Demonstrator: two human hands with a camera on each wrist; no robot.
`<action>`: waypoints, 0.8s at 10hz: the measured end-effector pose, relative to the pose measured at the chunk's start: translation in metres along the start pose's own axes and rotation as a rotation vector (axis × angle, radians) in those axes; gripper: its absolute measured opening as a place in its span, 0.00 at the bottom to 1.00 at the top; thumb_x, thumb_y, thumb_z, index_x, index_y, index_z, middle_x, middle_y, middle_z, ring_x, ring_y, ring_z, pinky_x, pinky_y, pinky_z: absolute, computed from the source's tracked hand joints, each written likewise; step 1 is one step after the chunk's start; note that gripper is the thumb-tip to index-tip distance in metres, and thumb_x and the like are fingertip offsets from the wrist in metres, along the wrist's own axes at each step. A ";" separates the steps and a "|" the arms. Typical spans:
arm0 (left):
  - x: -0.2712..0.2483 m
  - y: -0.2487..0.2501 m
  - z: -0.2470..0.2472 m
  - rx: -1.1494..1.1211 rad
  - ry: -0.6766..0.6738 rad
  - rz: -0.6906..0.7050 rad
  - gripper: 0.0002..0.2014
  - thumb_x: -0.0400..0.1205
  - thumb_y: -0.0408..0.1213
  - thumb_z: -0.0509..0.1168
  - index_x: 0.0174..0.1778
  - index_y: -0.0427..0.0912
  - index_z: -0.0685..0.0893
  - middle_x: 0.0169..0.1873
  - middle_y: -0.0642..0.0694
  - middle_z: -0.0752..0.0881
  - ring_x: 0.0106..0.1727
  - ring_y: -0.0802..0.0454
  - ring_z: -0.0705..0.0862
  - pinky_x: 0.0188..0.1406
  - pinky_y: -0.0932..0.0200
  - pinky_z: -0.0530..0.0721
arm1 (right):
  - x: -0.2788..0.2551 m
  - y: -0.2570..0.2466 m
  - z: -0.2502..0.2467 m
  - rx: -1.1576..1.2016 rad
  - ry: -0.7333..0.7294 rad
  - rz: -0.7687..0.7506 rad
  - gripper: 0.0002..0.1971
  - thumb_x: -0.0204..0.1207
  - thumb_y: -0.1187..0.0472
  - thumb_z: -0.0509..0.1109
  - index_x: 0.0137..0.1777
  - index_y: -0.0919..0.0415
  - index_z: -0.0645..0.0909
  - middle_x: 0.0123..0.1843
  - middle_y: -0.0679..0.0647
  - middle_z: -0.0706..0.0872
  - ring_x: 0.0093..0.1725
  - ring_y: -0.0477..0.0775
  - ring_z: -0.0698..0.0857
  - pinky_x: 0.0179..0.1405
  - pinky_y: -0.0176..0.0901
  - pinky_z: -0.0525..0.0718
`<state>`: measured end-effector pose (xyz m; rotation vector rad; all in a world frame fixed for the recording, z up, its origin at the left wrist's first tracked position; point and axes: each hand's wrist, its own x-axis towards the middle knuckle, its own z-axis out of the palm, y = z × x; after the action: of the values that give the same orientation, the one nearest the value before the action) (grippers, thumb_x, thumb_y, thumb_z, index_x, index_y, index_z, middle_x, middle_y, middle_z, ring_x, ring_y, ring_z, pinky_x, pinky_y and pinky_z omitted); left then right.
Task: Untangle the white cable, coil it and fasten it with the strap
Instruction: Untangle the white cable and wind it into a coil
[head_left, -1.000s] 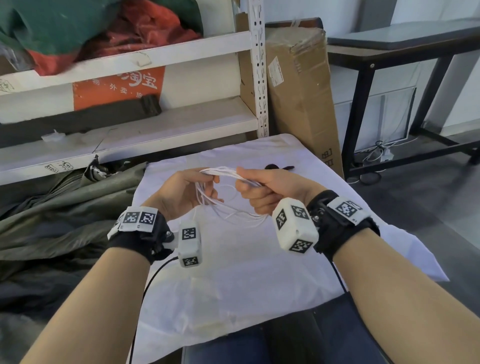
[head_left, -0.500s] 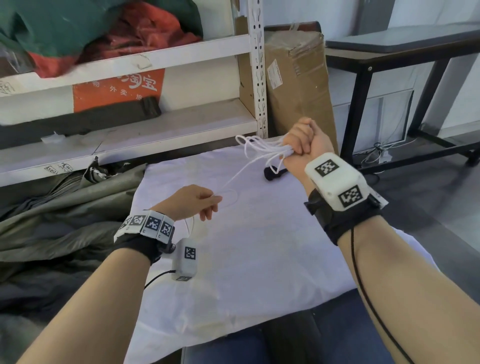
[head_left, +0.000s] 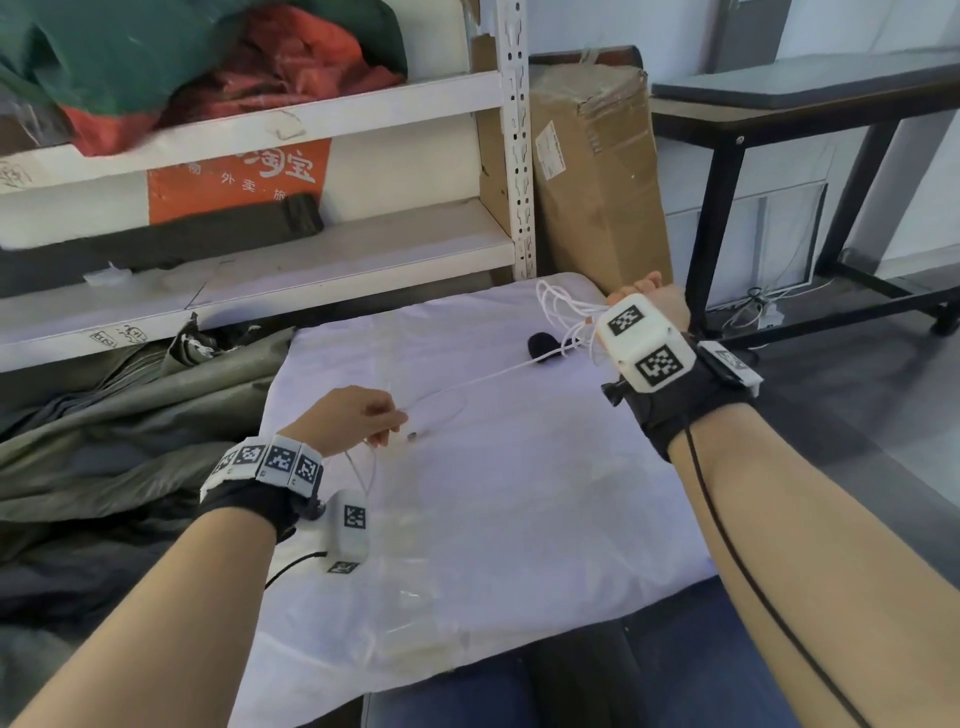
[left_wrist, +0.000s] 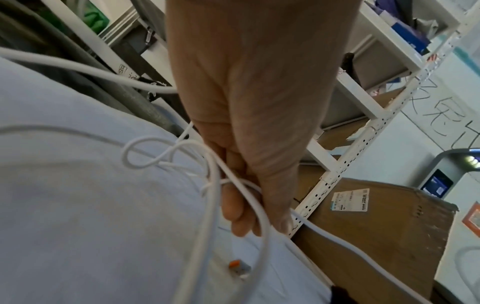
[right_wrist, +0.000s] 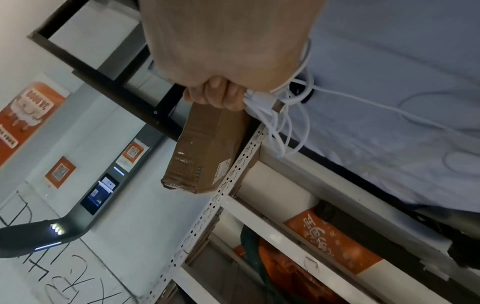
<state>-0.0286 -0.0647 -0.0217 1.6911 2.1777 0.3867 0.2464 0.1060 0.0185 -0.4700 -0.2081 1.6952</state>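
Note:
The white cable runs as one taut strand above the white cloth between my two hands. My right hand, at the cloth's far right edge, grips a bunch of cable loops in a fist, and a USB plug sticks out of it. My left hand, nearer and to the left, holds several strands in its curled fingers. A connector with an orange tip hangs below them over the cloth. The black strap lies on the cloth just left of my right hand.
The white cloth covers the work surface. A white metal shelf stands behind it, with a tall cardboard box to its right. A black table frame is at far right. Grey-green tarpaulin is heaped on the left.
My hands were together on the loops. The right hand has pulled the bundle away to the far right, stretching out one strand. The left hand has dropped lower toward the cloth.

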 end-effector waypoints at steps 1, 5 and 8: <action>-0.001 -0.007 -0.007 0.036 0.037 -0.021 0.10 0.82 0.44 0.65 0.41 0.42 0.85 0.33 0.51 0.89 0.36 0.56 0.85 0.38 0.67 0.76 | 0.009 0.001 -0.012 -0.055 0.050 0.012 0.22 0.87 0.52 0.37 0.34 0.54 0.64 0.09 0.44 0.73 0.09 0.37 0.72 0.11 0.22 0.69; -0.006 0.053 -0.019 0.387 0.032 0.346 0.15 0.84 0.51 0.60 0.61 0.53 0.87 0.42 0.53 0.83 0.50 0.52 0.81 0.42 0.68 0.68 | -0.041 0.050 0.018 -0.762 -0.250 0.202 0.11 0.83 0.66 0.53 0.40 0.59 0.72 0.29 0.52 0.74 0.24 0.46 0.67 0.22 0.35 0.63; -0.006 0.083 -0.018 0.288 0.099 0.672 0.08 0.80 0.45 0.68 0.49 0.51 0.91 0.25 0.60 0.71 0.27 0.63 0.71 0.32 0.73 0.66 | -0.070 0.069 0.011 -1.422 -0.714 0.405 0.11 0.86 0.64 0.54 0.48 0.65 0.77 0.41 0.59 0.86 0.36 0.52 0.87 0.35 0.37 0.85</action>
<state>0.0371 -0.0496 0.0306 2.6044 1.7270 0.3347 0.1877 0.0264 0.0143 -0.9303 -2.0131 1.8134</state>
